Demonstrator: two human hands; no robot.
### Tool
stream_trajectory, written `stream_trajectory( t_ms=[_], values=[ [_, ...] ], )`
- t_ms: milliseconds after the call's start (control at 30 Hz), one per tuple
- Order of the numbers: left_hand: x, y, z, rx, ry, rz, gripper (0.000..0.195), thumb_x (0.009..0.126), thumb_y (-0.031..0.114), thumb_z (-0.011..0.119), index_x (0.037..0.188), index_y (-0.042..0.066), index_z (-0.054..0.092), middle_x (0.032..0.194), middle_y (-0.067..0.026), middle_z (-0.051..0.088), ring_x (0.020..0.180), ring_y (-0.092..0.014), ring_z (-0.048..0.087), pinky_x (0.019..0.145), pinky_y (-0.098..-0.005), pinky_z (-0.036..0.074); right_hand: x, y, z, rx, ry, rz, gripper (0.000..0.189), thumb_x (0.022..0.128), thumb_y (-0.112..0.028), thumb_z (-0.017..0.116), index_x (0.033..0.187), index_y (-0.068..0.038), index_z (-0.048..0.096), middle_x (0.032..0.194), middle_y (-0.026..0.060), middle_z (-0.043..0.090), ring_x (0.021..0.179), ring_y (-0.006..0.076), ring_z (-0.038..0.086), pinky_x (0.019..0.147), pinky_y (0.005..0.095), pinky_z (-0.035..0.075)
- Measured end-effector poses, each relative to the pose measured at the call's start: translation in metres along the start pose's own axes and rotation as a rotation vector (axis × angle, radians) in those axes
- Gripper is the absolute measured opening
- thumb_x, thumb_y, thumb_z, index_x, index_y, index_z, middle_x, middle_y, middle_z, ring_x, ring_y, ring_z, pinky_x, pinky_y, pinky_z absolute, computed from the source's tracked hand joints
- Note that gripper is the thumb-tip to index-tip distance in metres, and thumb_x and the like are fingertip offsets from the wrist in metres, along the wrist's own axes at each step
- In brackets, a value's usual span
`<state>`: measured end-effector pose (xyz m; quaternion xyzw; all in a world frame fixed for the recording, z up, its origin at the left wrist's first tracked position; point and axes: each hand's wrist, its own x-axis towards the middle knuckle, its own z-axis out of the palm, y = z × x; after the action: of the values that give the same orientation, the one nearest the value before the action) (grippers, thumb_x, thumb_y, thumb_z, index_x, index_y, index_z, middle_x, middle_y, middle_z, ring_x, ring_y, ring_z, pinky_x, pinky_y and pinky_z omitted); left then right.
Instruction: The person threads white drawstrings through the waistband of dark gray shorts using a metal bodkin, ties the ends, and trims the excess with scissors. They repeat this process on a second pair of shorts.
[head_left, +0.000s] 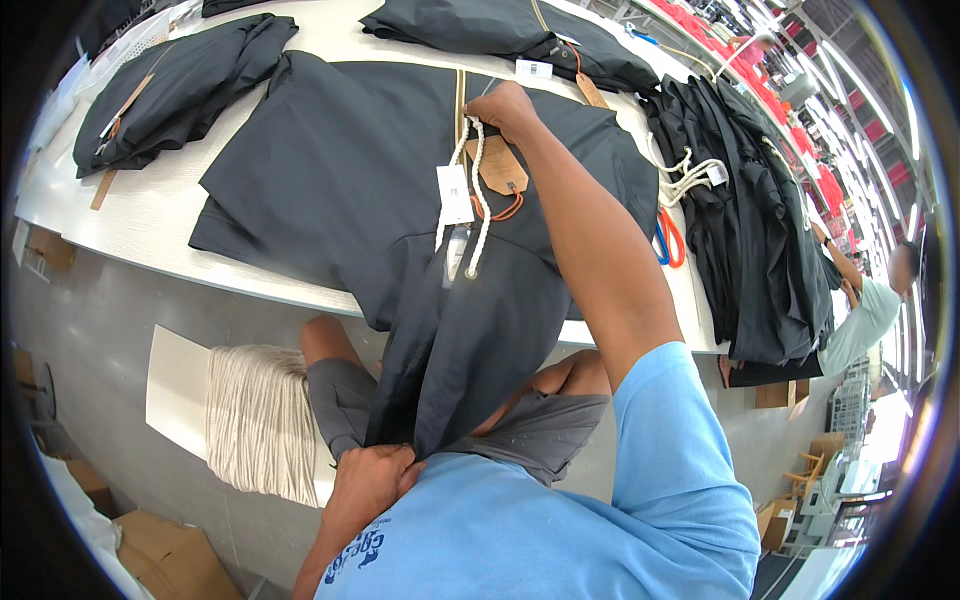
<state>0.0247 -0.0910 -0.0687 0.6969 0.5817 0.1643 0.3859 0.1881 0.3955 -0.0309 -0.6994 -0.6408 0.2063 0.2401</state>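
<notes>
A dark hooded jacket (337, 150) lies spread on the table, its hood (480, 330) hanging over the near edge towards my lap. My left hand (379, 472) grips the lower edge of the hood close to my body. Over the jacket's zipper (460, 97), my right hand (504, 109) has its fingers closed at the top of a white drawcord (480, 187); a thin grey piece shows beyond the knuckles. Both cord strands hang down from there. Beside them lie a white tag (454, 195) and a brown card tag (501, 165) on an orange string.
More dark garments lie folded at the left (187, 90) and far side (487, 30) of the white table (135, 217). A garment stack (742, 210) is at right, by orange-handled scissors (675, 238). A cord bundle (259, 420) sits beside my leg. A co-worker (862, 315) stands at right.
</notes>
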Motion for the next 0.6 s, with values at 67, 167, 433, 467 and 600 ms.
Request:
stream_trajectory(
  t_ms=[67, 167, 433, 467, 600],
  values=[
    [0.000, -0.004, 0.001, 0.021, -0.004, 0.012, 0.023, 0.088, 0.020, 0.075, 0.079, 0.001, 0.065, 0.073, -0.0171, 0.068, 0.066, -0.037, 0.068, 0.062, -0.0453, 0.053, 0.011, 0.002, -0.002, 0.135, -0.082, 0.106, 0.035, 0.075, -0.025, 0.084, 0.094, 0.002, 0.075, 0.098, 0.0138, 0.073, 0.086, 0.0249, 0.070, 0.073, 0.0369, 0.054],
    [-0.001, -0.006, -0.001, 0.033, -0.048, 0.009, 0.026, 0.090, 0.023, 0.074, 0.079, 0.002, 0.065, 0.070, -0.0168, 0.068, 0.064, -0.037, 0.068, 0.061, -0.0457, 0.053, 0.028, 0.012, 0.003, 0.312, -0.027, 0.220, 0.030, 0.075, -0.019, 0.084, 0.095, 0.003, 0.077, 0.102, 0.0152, 0.075, 0.090, 0.0284, 0.074, 0.076, 0.0373, 0.057],
    [-0.003, -0.007, 0.000, 0.079, -0.064, -0.011, 0.025, 0.091, 0.024, 0.073, 0.086, 0.002, 0.063, 0.069, -0.0187, 0.068, 0.066, -0.039, 0.069, 0.061, -0.0480, 0.053, 0.034, 0.012, 0.008, 0.295, -0.011, 0.298, 0.039, 0.077, -0.020, 0.086, 0.106, 0.005, 0.075, 0.114, 0.0177, 0.074, 0.105, 0.0299, 0.072, 0.089, 0.0391, 0.055],
    [-0.003, -0.007, 0.000, 0.080, -0.058, -0.009, 0.024, 0.091, 0.024, 0.073, 0.089, 0.002, 0.064, 0.070, -0.0184, 0.068, 0.067, -0.039, 0.069, 0.061, -0.0482, 0.053, 0.032, 0.010, 0.007, 0.272, -0.018, 0.288, 0.039, 0.078, -0.020, 0.086, 0.106, 0.005, 0.075, 0.114, 0.0176, 0.074, 0.104, 0.0297, 0.072, 0.088, 0.0390, 0.055],
    [-0.003, -0.005, -0.001, 0.074, -0.055, -0.027, 0.024, 0.091, 0.023, 0.073, 0.101, 0.003, 0.066, 0.072, -0.0180, 0.069, 0.069, -0.039, 0.069, 0.063, -0.0491, 0.053, 0.025, 0.011, 0.002, 0.294, -0.055, 0.293, 0.036, 0.080, -0.021, 0.085, 0.103, 0.004, 0.075, 0.110, 0.0172, 0.074, 0.097, 0.0282, 0.073, 0.081, 0.0383, 0.056]
  ],
)
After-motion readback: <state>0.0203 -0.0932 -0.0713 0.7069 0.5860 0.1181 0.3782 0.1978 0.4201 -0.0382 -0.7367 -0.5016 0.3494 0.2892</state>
